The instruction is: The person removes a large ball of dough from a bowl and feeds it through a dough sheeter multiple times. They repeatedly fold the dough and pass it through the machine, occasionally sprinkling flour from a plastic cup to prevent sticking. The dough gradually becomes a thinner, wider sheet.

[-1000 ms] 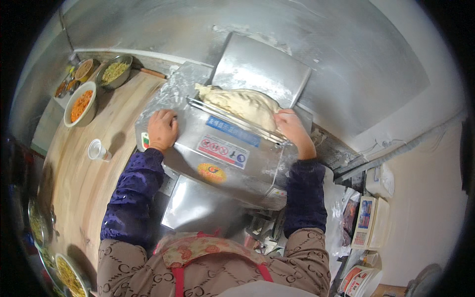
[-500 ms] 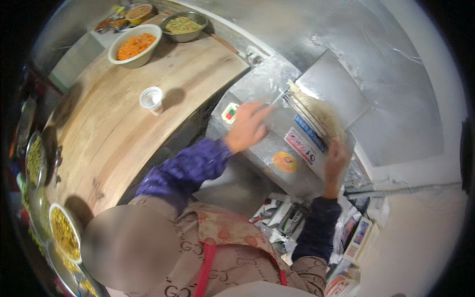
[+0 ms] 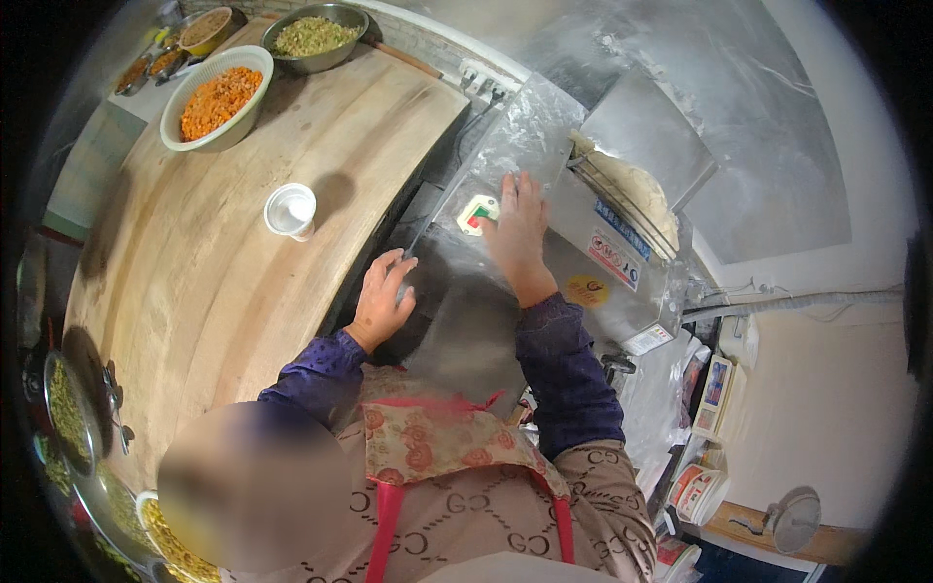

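Note:
My right hand (image 3: pixel 519 225) rests on the metal dough machine (image 3: pixel 573 248), fingers stretched out. Its thumb is at the red and green switch (image 3: pixel 477 216), close to the red button. Pale dough (image 3: pixel 637 185) sits in the machine's opening, behind a wire guard (image 3: pixel 619 202). Over the gap between table and machine, my left hand (image 3: pixel 382 303) hangs with its fingers apart and nothing in them. A clear plastic cup (image 3: pixel 290 210) stands on the wooden table (image 3: pixel 204 301) to its left.
At the table's far end stand a bowl of chopped orange food (image 3: pixel 219 102) and a steel bowl of chopped green food (image 3: pixel 316 37). More food bowls (image 3: pixel 70 413) line the near left. Boxes and tubs (image 3: pixel 705 437) are stacked at right, under a grey hose (image 3: pixel 792 303).
My right hand has left the dough end of the machine and moved left to the switch. My left hand has drawn back from the machine toward the table edge. The view has shifted.

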`<move>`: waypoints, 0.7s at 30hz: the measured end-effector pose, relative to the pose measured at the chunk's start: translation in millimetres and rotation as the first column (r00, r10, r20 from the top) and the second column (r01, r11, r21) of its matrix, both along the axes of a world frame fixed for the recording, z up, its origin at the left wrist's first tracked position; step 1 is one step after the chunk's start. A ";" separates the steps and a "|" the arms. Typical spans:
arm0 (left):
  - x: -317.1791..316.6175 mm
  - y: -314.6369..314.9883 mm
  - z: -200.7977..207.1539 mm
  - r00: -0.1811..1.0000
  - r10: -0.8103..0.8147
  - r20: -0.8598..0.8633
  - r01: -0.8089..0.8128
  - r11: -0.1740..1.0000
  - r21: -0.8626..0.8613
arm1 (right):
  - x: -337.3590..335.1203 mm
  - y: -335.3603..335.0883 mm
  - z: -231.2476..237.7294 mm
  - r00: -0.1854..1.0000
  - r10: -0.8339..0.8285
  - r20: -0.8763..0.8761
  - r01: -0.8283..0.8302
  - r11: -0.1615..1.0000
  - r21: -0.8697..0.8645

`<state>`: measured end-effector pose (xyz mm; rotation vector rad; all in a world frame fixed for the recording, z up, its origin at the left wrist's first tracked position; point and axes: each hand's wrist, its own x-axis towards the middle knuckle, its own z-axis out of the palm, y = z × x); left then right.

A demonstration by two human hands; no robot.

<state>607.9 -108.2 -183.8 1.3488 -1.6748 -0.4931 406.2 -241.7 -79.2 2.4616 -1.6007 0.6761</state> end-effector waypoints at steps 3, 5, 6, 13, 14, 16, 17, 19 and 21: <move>11.5 3.5 -10.5 0.998 -0.012 -0.054 0.013 0.999 0.032 | 0.5 -8.4 -3.8 0.996 -0.064 0.059 0.059 0.994 0.090; 15.8 5.3 -19.1 0.995 -0.035 -0.089 0.041 0.998 0.058 | 0.6 -12.4 -5.9 0.988 -0.101 0.120 0.084 0.987 0.136; 16.8 5.5 -22.8 0.993 -0.059 -0.104 0.067 0.995 0.070 | 1.9 -14.0 -6.8 0.984 -0.125 0.131 0.106 0.984 0.145; 10.5 -7.4 -25.7 0.970 -0.219 -0.105 0.224 0.974 0.041 | 18.8 -5.5 -16.6 0.977 -0.212 0.030 0.213 0.977 -0.011; 8.2 -10.8 -25.4 0.967 -0.233 -0.103 0.238 0.971 0.040 | 18.2 -4.8 -17.0 0.975 -0.221 0.019 0.221 0.975 0.006; 7.2 -15.2 -26.8 0.966 -0.229 -0.119 0.233 0.972 0.025 | 16.2 -4.1 -16.9 0.983 -0.182 0.023 0.182 0.983 0.013; 8.3 -15.7 -29.1 0.969 -0.200 -0.144 0.206 0.978 0.026 | 14.8 -3.7 -16.7 0.981 -0.191 0.025 0.190 0.981 0.049; 14.0 -14.2 -37.3 0.971 -0.141 -0.191 0.149 0.988 0.031 | 12.5 -3.8 -16.8 0.985 -0.170 0.042 0.168 0.985 0.050; 25.8 -8.6 -49.6 0.946 -0.014 -0.324 0.042 0.996 0.079 | 11.1 -3.7 -18.1 0.984 -0.167 0.062 0.162 0.984 0.070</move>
